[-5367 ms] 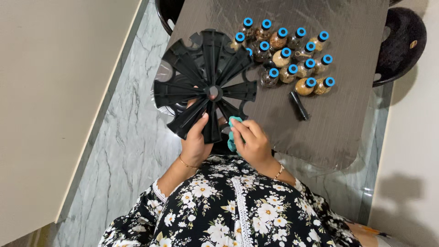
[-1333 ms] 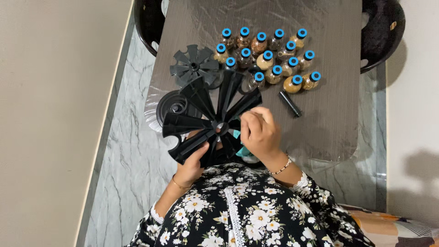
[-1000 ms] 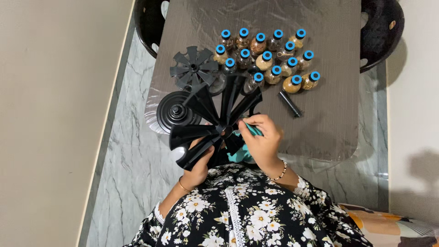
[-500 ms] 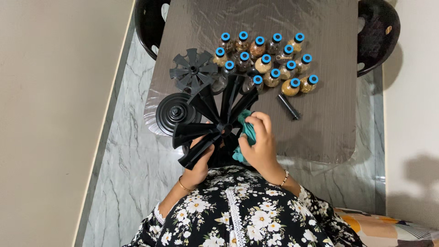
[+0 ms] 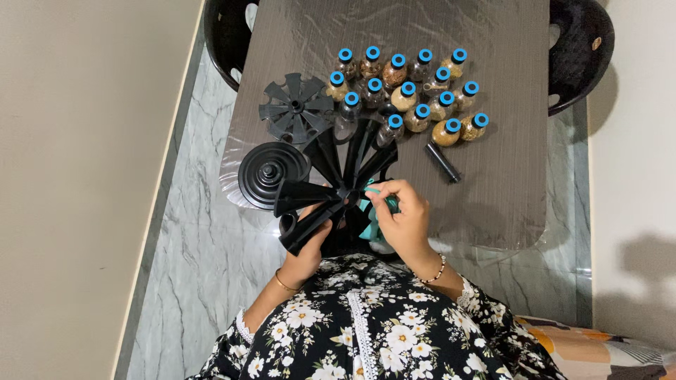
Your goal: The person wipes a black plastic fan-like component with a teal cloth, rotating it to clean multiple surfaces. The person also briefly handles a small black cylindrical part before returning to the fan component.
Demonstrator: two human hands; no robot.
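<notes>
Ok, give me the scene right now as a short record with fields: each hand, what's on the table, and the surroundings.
left hand: left hand grips the black spoked rack from below, holding it tilted above the table edge
right hand: right hand presses a teal cloth against the rack
table: dark table carries blue-capped spice bottles, a small spoked disc, a round ribbed base and a black tube
surroundings: black chairs at the far corners

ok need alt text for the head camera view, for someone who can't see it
Seen from above, a person's left hand holds a black spoked rack while the right hand presses a teal cloth against it. On the dark table behind lie blue-capped spice bottles, a black round base and a smaller spoked disc.
</notes>
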